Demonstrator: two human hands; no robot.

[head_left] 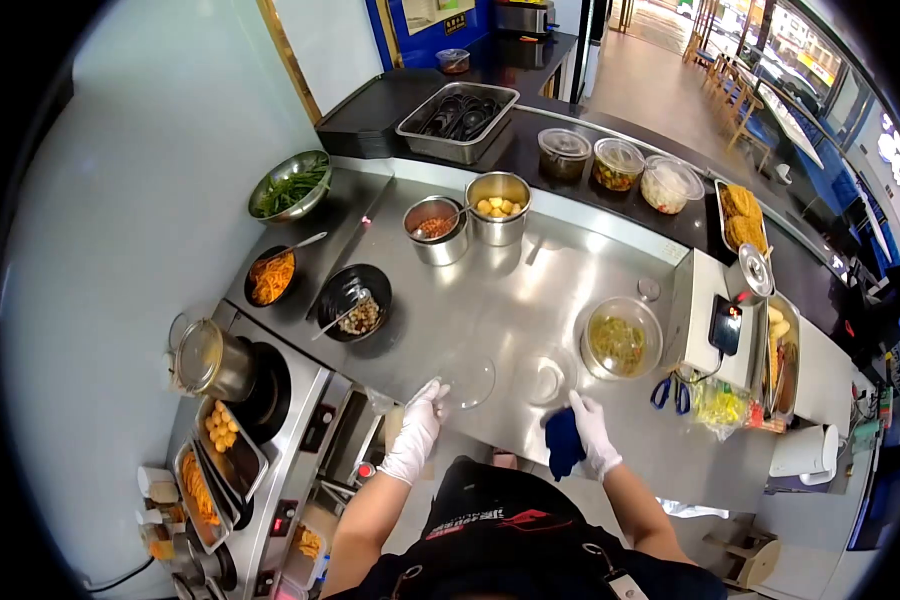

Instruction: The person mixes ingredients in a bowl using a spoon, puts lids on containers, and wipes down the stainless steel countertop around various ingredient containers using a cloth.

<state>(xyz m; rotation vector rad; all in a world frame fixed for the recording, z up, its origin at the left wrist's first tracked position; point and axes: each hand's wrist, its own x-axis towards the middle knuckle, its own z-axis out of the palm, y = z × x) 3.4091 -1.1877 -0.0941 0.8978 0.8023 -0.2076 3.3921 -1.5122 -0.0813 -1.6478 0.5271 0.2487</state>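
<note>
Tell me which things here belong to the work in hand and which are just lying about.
Likely in the job:
dark blue cloth, in the right hand
clear round piece, perhaps a lid, in the left hand
second clear piece, near the right hand

Seemingly just lying about:
blue-handled scissors
white jug
black trays

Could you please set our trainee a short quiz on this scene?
1. What colour is the cloth at the right hand?
2. True or false: the left hand wears a white glove.
3. Which is nearest the scissors?
A. The bowl of greens
B. The filled clear bowl
C. The stack of black trays

Key: 1. Dark blue. 2. True. 3. B.
</note>
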